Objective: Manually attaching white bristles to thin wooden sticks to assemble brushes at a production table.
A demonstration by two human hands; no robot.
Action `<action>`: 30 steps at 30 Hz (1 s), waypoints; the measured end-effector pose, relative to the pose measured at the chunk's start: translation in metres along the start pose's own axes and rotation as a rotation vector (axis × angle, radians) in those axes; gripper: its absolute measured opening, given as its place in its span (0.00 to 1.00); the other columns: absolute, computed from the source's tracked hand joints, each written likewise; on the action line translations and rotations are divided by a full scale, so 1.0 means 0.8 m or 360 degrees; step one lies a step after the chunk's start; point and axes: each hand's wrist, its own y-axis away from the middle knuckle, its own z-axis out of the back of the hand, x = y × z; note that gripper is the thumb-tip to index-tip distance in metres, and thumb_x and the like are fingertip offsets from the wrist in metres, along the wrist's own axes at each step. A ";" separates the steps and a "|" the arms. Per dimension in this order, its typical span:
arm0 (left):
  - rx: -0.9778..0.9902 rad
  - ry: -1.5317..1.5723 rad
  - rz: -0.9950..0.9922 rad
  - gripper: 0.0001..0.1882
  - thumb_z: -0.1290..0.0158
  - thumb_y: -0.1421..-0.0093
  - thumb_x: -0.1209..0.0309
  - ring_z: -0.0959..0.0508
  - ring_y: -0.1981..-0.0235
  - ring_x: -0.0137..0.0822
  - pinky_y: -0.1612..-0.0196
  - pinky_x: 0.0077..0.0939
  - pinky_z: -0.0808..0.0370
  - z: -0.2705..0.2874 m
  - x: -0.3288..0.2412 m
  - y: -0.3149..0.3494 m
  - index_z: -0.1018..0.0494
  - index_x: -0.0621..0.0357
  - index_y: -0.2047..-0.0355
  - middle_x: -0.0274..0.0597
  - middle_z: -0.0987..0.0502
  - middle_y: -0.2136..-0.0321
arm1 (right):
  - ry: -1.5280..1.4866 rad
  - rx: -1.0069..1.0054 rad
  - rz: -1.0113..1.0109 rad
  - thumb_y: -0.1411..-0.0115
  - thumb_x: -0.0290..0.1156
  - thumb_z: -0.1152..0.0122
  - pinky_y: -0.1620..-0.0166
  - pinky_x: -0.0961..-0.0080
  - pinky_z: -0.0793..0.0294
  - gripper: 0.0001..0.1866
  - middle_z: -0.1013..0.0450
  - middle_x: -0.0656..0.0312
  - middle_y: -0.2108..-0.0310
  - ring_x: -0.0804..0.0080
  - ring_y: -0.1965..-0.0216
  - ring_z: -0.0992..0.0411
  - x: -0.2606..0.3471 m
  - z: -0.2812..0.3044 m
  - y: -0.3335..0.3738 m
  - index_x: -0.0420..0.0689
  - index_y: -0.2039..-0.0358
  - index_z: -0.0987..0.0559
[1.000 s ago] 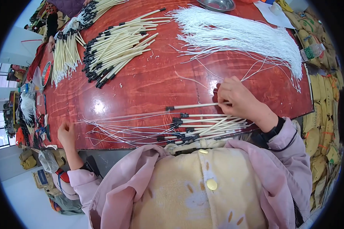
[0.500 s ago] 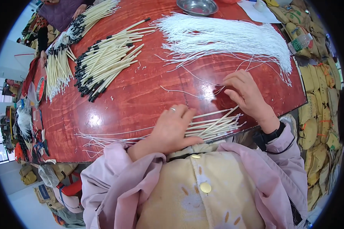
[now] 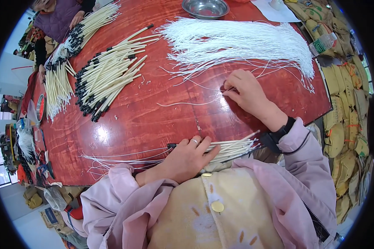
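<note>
My left hand lies at the near table edge, its bent fingers closed over a bundle of thin cream sticks with white cords at their ends. A black tip pokes out beside its knuckles; what lies under the palm is hidden. Loose white cord ends trail to the left of this hand. Farther out, my right hand pinches a thin white cord between thumb and fingers just above the table. Beyond it spreads a wide pile of white cords.
Black-tipped cream sticks lie heaped at the left, with more bundles beyond. A metal bowl stands at the far edge, a plastic bottle at the right. Another person's hand rests far left. Stacked sacks line the right side.
My right hand has moved left, now with thumb and fingers together on the cord. My left hand has drawn slightly nearer to me over the sticks, and a black tip now shows beside it.
</note>
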 end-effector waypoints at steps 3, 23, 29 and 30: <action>-0.0044 0.0308 0.0028 0.30 0.37 0.42 0.61 0.23 0.53 0.50 0.52 0.41 0.22 0.009 0.002 -0.005 0.27 0.57 0.40 0.51 0.26 0.48 | -0.0025 -0.0024 0.0037 0.46 0.28 0.28 0.50 0.64 0.30 0.12 0.24 0.59 0.62 0.57 0.57 0.27 0.002 0.004 -0.013 0.45 0.62 0.21; -0.0325 -0.0215 0.0524 0.09 0.40 0.44 0.76 0.24 0.60 0.53 0.59 0.45 0.25 0.003 0.126 -0.112 0.27 0.60 0.64 0.49 0.26 0.64 | -0.0356 -0.0508 -0.0210 0.35 0.25 0.37 0.54 0.71 0.26 0.11 0.23 0.56 0.59 0.62 0.58 0.25 -0.024 0.035 0.028 0.39 0.53 0.20; -0.0635 -0.0046 0.0543 0.08 0.42 0.42 0.74 0.23 0.60 0.52 0.59 0.45 0.23 0.017 0.110 -0.135 0.27 0.60 0.63 0.49 0.26 0.64 | -0.0217 -0.0455 -0.0098 0.35 0.25 0.38 0.53 0.70 0.26 0.11 0.23 0.55 0.58 0.61 0.57 0.25 -0.021 0.034 0.022 0.39 0.53 0.20; -0.0643 0.0124 0.0472 0.09 0.41 0.41 0.73 0.24 0.60 0.53 0.58 0.47 0.24 0.015 0.101 -0.139 0.28 0.60 0.63 0.51 0.26 0.64 | -0.0222 -0.0451 -0.0093 0.34 0.25 0.38 0.53 0.70 0.26 0.11 0.23 0.55 0.58 0.61 0.57 0.25 -0.019 0.034 0.021 0.39 0.53 0.20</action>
